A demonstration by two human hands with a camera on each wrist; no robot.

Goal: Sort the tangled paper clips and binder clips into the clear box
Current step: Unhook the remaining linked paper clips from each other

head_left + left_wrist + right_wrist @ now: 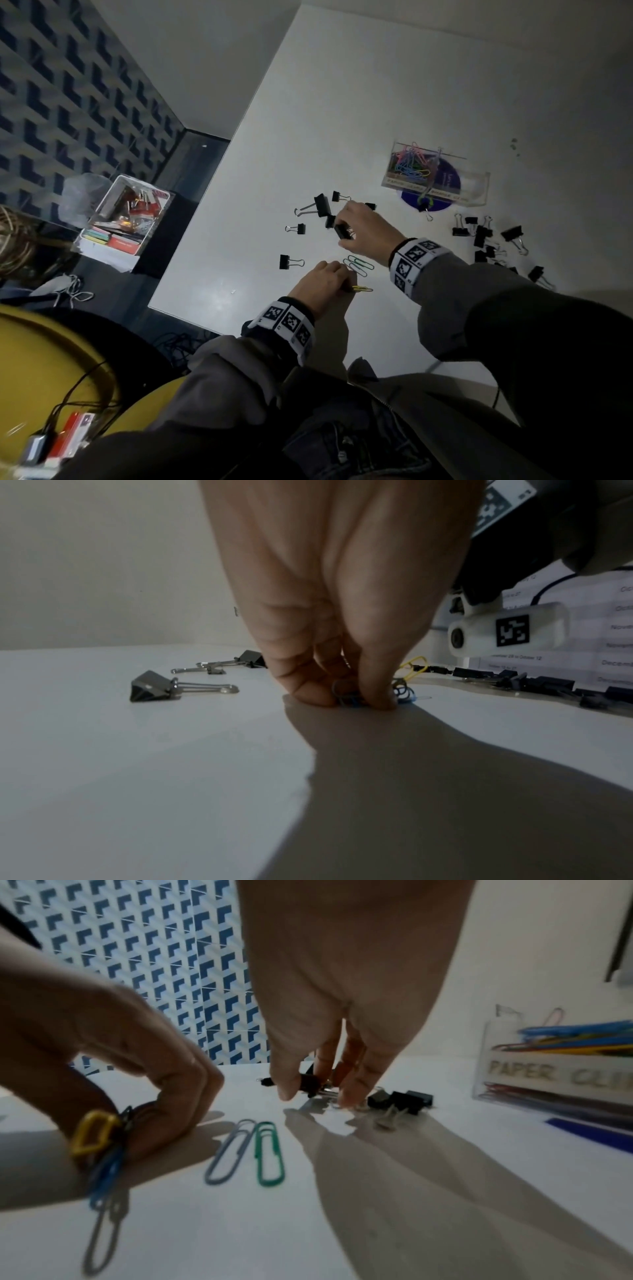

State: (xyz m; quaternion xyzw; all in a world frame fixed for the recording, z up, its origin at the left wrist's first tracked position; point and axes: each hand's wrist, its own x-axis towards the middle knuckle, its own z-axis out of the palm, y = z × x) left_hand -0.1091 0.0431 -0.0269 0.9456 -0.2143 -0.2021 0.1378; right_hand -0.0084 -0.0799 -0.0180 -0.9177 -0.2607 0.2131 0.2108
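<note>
My left hand (344,282) pinches a tangled bunch of paper clips (349,696) against the white table; the yellow clip (92,1131) and blue clip (106,1175) stick out of it. Just beyond, my right hand (344,233) grips a black binder clip (310,1081) between thumb and fingers, low over the table. A grey paper clip (229,1150) and a green one (270,1153) lie loose between the hands. The clear box (435,174), labelled PAPER CLIPS, stands farther back right with several coloured clips in its left compartment.
Several black binder clips (486,236) lie piled right of my right arm. Others lie scattered to the left (291,262) and beyond my right hand (320,205). The table's left edge (191,219) drops to a floor with a storage box (126,219).
</note>
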